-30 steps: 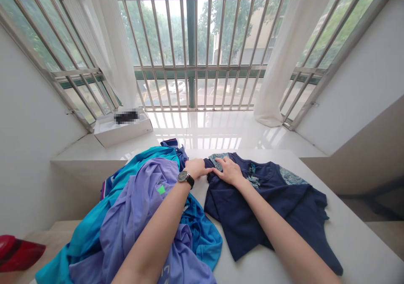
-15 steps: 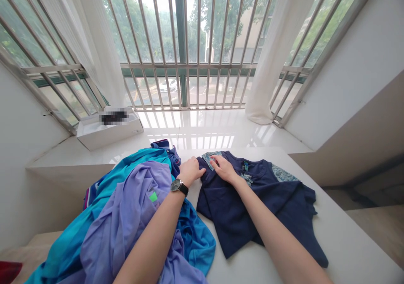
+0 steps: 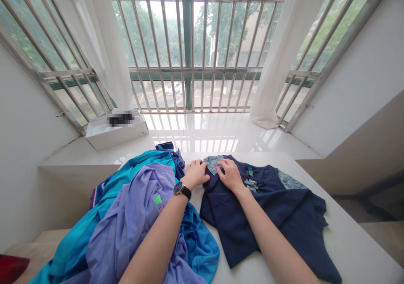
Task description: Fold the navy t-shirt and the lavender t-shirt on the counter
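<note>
Barred window (image 3: 188, 57) largest, white ledge (image 3: 202, 130) beneath it. Our white worktop (image 3: 356, 250) runs back toward that ledge. A loose pile lies at left: turquoise garment (image 3: 91, 223), lilac garment (image 3: 132, 208) over it, a blue one (image 3: 205, 237) showing at the right. Beside the pile, on the worktop, we have the navy top (image 3: 290, 212), neckline toward the window. White box (image 3: 118, 136) on the ledge.

Hands: a second ago our thumbs met at the top's left shoulder; now they stand apart. Our left hand (image 3: 195, 174) has spread, palm down, at the top's left edge; our right hand (image 3: 231, 175) rests on that shoulder, fingers loosely bent. Both look unclenched, though we cannot tell whether the left fingertips catch any cloth. The top lies much as before, so the change is in our hands more than in its layout.

The top: dark, soft-looking, diagonally creased through the body, right edge uneven. Pale patterned panels cover both shoulders, right (image 3: 290, 179) and left (image 3: 212, 163). Smaller still: wristwatch (image 3: 178, 188) on our left wrist, knotted neckline trim (image 3: 251, 185), green tag (image 3: 158, 199) on the lilac cloth, blue-green neck label (image 3: 250, 171).
</note>
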`<state>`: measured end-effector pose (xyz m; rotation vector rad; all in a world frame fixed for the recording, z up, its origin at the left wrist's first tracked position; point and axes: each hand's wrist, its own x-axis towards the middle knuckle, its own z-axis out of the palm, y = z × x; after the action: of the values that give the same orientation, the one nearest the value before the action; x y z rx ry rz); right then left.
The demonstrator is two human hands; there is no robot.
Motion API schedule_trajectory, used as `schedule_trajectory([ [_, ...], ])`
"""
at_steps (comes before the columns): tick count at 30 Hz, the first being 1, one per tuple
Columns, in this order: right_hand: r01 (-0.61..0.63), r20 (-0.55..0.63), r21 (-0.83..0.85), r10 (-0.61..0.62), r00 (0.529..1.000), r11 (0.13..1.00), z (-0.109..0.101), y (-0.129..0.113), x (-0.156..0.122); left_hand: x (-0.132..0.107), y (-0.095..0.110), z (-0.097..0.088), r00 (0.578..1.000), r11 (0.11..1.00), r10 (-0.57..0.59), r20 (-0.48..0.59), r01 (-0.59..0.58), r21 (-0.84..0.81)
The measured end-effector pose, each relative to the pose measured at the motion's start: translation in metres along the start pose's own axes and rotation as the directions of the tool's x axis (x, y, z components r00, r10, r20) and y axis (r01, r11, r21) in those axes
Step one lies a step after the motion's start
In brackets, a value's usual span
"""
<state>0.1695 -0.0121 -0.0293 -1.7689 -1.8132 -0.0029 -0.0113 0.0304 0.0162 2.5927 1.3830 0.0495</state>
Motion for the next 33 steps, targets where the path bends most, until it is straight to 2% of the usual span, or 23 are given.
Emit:
schedule_trajectory([
  [3, 0.001, 0.056, -0.05, 0.002, 0.998, 0.999, 0.002, -0.001, -0.002, 0.0, 0.0, 0.0, 1.0, 1.0, -0.006, -0.017, 0.006, 0.021],
  [6, 0.032, 0.2, -0.137, -0.004, 0.98, 0.99, 0.004, -0.003, -0.005, -0.001, 0.0, 0.001, 0.999, 0.999, -0.026, -0.02, 0.027, 0.037],
  [8, 0.032, 0.28, -0.193, 0.024, 0.96, 0.981, 0.006, -0.006, -0.006, -0.002, 0.0, 0.002, 0.999, 0.998, -0.04, -0.016, 0.041, 0.045],
  [11, 0.008, 0.331, -0.24, 0.074, 0.941, 0.971, 0.007, -0.011, -0.006, -0.002, 0.0, 0.005, 0.999, 0.997, -0.042, -0.025, 0.044, 0.058],
  [15, -0.009, 0.342, -0.258, 0.1, 0.934, 0.966, 0.006, -0.014, -0.006, -0.002, 0.0, 0.007, 0.994, 0.996, -0.069, -0.082, 0.072, 0.045],
  [19, -0.02, 0.35, -0.266, 0.116, 0.929, 0.964, 0.006, -0.015, -0.007, -0.004, 0.002, 0.008, 0.97, 0.981, -0.19, -0.153, 0.195, 0.016],
  [21, -0.021, 0.354, -0.276, 0.122, 0.927, 0.961, 0.005, -0.016, -0.006, -0.004, 0.003, 0.009, 0.959, 0.975, -0.213, -0.185, 0.221, 0.023],
  [24, -0.022, 0.357, -0.288, 0.129, 0.925, 0.958, 0.005, -0.017, -0.006, -0.003, 0.005, 0.012, 0.956, 0.977, -0.2, -0.217, 0.211, 0.028],
  [28, -0.019, 0.342, -0.277, 0.117, 0.932, 0.961, 0.006, -0.015, -0.007, 0.001, 0.005, 0.013, 0.957, 0.979, -0.204, -0.205, 0.202, -0.031],
  [33, -0.006, 0.277, -0.258, 0.08, 0.958, 0.966, 0.008, -0.012, -0.008, 0.003, 0.004, 0.012, 0.978, 0.976, -0.107, -0.18, 0.069, -0.205],
])
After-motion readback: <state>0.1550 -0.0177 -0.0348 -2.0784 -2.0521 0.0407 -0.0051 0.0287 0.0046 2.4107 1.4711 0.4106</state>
